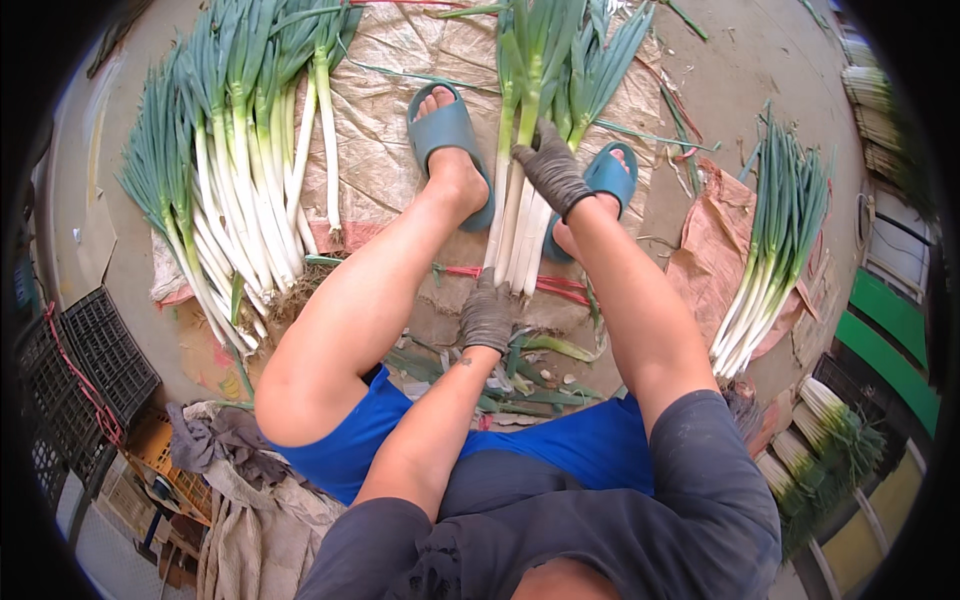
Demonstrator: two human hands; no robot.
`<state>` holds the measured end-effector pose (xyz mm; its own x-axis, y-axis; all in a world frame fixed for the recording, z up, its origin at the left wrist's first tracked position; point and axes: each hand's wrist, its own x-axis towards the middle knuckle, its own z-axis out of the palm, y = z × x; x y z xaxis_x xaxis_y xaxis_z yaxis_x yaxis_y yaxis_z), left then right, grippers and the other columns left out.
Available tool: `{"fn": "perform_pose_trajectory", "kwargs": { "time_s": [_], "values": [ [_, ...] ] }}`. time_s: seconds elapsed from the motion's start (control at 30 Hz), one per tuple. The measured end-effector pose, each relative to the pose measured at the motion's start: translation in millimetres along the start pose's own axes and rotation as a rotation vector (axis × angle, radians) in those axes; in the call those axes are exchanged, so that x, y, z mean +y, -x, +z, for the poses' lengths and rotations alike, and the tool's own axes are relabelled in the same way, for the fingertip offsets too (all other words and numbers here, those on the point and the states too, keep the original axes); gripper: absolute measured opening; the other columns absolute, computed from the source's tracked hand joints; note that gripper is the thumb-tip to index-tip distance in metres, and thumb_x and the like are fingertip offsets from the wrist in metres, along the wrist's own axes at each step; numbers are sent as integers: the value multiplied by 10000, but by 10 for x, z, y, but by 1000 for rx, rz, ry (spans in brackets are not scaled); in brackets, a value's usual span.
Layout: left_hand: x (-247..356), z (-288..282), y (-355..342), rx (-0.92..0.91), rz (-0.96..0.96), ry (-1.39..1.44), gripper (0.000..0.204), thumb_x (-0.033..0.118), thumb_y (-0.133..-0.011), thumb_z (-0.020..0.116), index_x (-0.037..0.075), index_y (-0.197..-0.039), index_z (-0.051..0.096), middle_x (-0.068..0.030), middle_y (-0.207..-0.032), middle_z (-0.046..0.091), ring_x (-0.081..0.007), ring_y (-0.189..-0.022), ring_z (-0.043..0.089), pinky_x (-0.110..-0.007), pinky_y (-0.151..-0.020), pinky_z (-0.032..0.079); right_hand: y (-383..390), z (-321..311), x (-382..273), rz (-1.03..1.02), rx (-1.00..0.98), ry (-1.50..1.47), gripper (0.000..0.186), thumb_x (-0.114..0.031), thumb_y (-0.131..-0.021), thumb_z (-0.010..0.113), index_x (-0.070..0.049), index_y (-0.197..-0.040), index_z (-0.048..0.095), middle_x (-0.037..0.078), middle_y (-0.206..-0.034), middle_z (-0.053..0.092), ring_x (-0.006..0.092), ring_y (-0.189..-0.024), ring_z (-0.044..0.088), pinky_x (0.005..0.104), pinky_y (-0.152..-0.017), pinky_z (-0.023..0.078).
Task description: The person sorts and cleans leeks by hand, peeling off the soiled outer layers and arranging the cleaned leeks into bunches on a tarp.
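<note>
Between my feet lies a bunch of long green onions (513, 228), leaves pointing away and white ends toward me. My gloved left hand (485, 313) is closed at the near white ends, at the bunch's left side. Farther up, my gloved right hand (552, 170) curls over the stalks where white turns to green; its fingertips are partly hidden. Red ties (562, 290) lie on the ground under and beside the white ends.
A large pile of green onions (240, 190) lies at the left, a smaller one (765, 255) at the right. Teal sandals (447, 128) flank the bunch on a tan sheet (385, 75). Black crates (108, 340) stand far left; more bundled onions (822, 415) sit at the right edge.
</note>
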<state>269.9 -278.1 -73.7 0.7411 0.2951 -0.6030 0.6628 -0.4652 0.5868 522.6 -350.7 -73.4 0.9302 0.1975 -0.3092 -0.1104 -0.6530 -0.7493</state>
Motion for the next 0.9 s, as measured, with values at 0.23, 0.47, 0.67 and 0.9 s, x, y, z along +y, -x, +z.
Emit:
{"fn": "perform_pose_trajectory", "kwargs": {
  "time_s": [0.23,0.47,0.67,0.9],
  "values": [
    [-227,126,-154,-106,-232,23,329,216,-936,611,11,-1139,452,-227,-951,646,-415,-894,640,-479,-792,481,-112,371,356,208,-65,250,696,-324,-756,738,-32,-1333,482,270,-1110,651,403,-1059,629,447,-942,486],
    [-334,188,-84,-78,-144,75,267,146,-953,546,10,-1167,465,-257,-1117,629,-432,-1047,606,-506,-861,467,-24,436,338,66,61,431,651,-320,-783,744,-36,-1320,509,196,-1059,686,357,-1005,655,432,-910,499],
    [-497,413,-131,26,-245,315,194,93,-927,568,9,-1084,492,-238,-991,625,-400,-927,610,-463,-823,469,28,387,330,199,35,412,596,-306,-802,713,-30,-1280,488,260,-1102,650,410,-1040,628,468,-922,483],
    [-396,170,-70,23,-323,185,322,178,-860,670,44,-1107,514,-223,-917,630,-393,-898,622,-469,-832,481,154,342,208,113,-17,316,735,-344,-803,718,28,-1365,425,277,-1130,631,412,-1059,618,451,-929,477]
  ]
}}
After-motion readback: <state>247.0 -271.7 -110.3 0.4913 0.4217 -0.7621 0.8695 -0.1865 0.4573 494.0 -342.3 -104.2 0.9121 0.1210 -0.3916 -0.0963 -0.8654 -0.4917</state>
